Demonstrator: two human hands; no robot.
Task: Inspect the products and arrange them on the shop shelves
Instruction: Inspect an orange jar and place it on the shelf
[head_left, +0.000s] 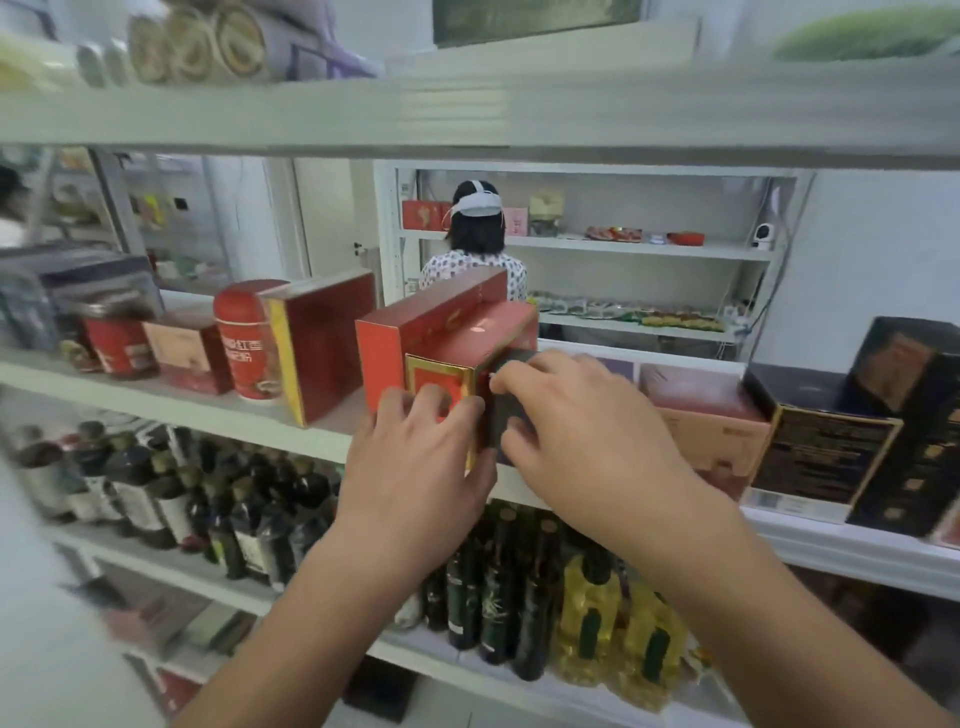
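From your head camera, both of your hands are up at the middle shelf (182, 408), on the red box with the gold-framed end (467, 338). Your left hand (415, 467) lies against that end. Its fingers (435, 402) are spread and bent over the face and the thumb hooks the lower right corner, so the box sits directly under and beyond those fingertips, gripped from the front. Your right hand (576, 431) comes in from the right, forefinger touching the box's upper right corner and thumb lower down. Between those two digits is a dark pack (505, 415), pinched upright against the right flank of the red box; you cannot tell whether it is a separate item or part of the box's side. The box's near end is at the shelf's front edge and its long body runs away from your fingers, but your hands hide whether it rests on the board. Just left of your left fingertips, against the box, stands a taller flat red box (389, 338). Farther left are a dark red box with a yellow edge (327, 343) and a red tin (244, 338). Right of your right knuckles sits a pink carton (711, 431), then black boxes with gold trim (826, 457). Below your wrists stand dark bottles (249, 514) and yellow oil bottles (628, 629). Beyond your fingers, through the shelving, a person with a white head strap (475, 244) faces away.
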